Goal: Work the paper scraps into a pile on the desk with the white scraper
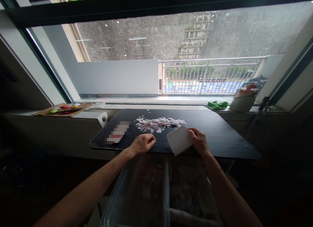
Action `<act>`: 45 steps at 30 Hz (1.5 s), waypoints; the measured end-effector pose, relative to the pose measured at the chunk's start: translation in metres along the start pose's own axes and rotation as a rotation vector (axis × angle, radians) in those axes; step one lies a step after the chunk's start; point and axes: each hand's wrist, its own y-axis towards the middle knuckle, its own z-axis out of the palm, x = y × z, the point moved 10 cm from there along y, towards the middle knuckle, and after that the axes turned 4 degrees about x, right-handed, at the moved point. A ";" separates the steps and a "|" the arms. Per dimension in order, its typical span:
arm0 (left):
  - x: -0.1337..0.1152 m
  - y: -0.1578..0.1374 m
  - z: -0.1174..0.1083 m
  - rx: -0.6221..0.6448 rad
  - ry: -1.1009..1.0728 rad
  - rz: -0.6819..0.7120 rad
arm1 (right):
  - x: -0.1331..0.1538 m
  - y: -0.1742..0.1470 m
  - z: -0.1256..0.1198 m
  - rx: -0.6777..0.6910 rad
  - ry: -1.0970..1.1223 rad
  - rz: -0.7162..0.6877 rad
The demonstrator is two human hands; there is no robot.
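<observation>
My right hand (198, 139) grips the right edge of a white card (179, 140), which is tilted above the front edge of the dark table (215, 132). A small hole shows near the card's left corner. My left hand (143, 143) is closed at the table's front edge, with thumb and fingertips pressed together; whatever they may pinch is too small to make out. Just beyond both hands lies a long, loose pile of small paper scraps (158, 123), mostly white with some reddish bits.
A blurred-out flat object (118, 133) lies on the table's left side. Below the front edge are clear plastic bins (167, 188). A radiator (94, 117) and a cardboard sheet (46, 111) with colourful items stand left. On the sill are a green cloth (217, 105) and a pale container (242, 103).
</observation>
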 end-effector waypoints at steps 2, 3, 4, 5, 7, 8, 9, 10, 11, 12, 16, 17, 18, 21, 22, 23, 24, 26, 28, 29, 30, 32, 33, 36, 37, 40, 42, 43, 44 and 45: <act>0.003 -0.002 -0.006 -0.045 -0.022 -0.013 | 0.002 0.000 -0.004 -0.036 0.043 -0.015; 0.006 -0.003 -0.009 -0.066 -0.035 -0.023 | 0.002 0.000 -0.006 -0.054 0.066 -0.020; 0.010 -0.003 -0.012 -0.087 -0.046 -0.032 | 0.001 0.001 -0.007 -0.065 0.089 -0.018; 0.015 -0.003 -0.014 -0.106 -0.052 -0.039 | 0.000 0.001 -0.006 -0.062 0.111 -0.011; 0.026 -0.003 -0.019 -0.130 -0.042 -0.053 | -0.004 0.003 0.002 -0.006 0.156 0.016; 0.032 -0.003 -0.020 -0.136 -0.024 -0.064 | -0.005 0.004 0.009 0.044 0.175 0.029; 0.038 -0.003 -0.021 -0.141 0.003 -0.082 | -0.006 0.004 0.018 0.098 0.189 0.034; 0.044 -0.003 -0.022 -0.146 0.038 -0.107 | -0.006 0.005 0.026 0.145 0.197 0.029; 0.049 -0.003 -0.022 -0.150 0.081 -0.142 | -0.005 0.006 0.033 0.176 0.197 0.015; 0.054 -0.003 -0.022 -0.154 0.129 -0.181 | -0.004 0.007 0.039 0.187 0.190 -0.003; 0.060 -0.002 -0.019 -0.185 0.296 -0.309 | -0.002 0.010 0.048 0.139 0.134 -0.047; 0.058 -0.002 -0.019 -0.209 0.323 -0.326 | -0.002 0.009 0.050 0.135 0.126 -0.053; 0.057 -0.003 -0.019 -0.237 0.342 -0.340 | -0.001 0.009 0.051 0.139 0.125 -0.062; 0.057 -0.003 -0.017 -0.284 0.356 -0.365 | 0.006 0.004 0.055 0.199 0.160 -0.103; 0.058 -0.004 -0.016 -0.286 0.351 -0.368 | 0.010 0.002 0.057 0.234 0.187 -0.113; 0.059 -0.004 -0.016 -0.287 0.347 -0.369 | 0.013 -0.001 0.060 0.272 0.220 -0.118; 0.059 -0.004 -0.015 -0.286 0.342 -0.369 | 0.015 -0.003 0.062 0.309 0.255 -0.117; 0.060 -0.004 -0.015 -0.284 0.339 -0.367 | 0.019 -0.005 0.065 0.355 0.314 -0.105; 0.060 -0.004 -0.016 -0.291 0.343 -0.364 | 0.020 -0.006 0.063 0.355 0.339 -0.088; 0.060 -0.005 -0.016 -0.296 0.345 -0.363 | 0.019 -0.005 0.061 0.340 0.342 -0.079; 0.060 -0.005 -0.017 -0.299 0.348 -0.361 | 0.018 -0.004 0.059 0.326 0.340 -0.070; 0.060 -0.004 -0.016 -0.301 0.352 -0.359 | 0.015 -0.003 0.058 0.307 0.325 -0.055; 0.060 -0.004 -0.016 -0.301 0.353 -0.358 | 0.015 -0.003 0.058 0.305 0.316 -0.053; 0.060 -0.004 -0.016 -0.303 0.356 -0.355 | 0.016 -0.005 0.064 0.354 0.317 -0.070; 0.060 -0.004 -0.016 -0.304 0.357 -0.355 | 0.018 -0.007 0.066 0.386 0.328 -0.077; 0.060 -0.004 -0.017 -0.308 0.361 -0.351 | 0.022 -0.012 0.074 0.492 0.363 -0.091; 0.059 -0.004 -0.017 -0.315 0.366 -0.348 | 0.023 -0.013 0.074 0.514 0.384 -0.093; 0.059 -0.005 -0.017 -0.317 0.368 -0.348 | 0.023 -0.012 0.073 0.508 0.395 -0.093; 0.059 -0.005 -0.017 -0.317 0.368 -0.348 | 0.023 -0.011 0.072 0.488 0.403 -0.092; 0.059 -0.005 -0.017 -0.315 0.367 -0.349 | 0.022 -0.010 0.070 0.466 0.407 -0.090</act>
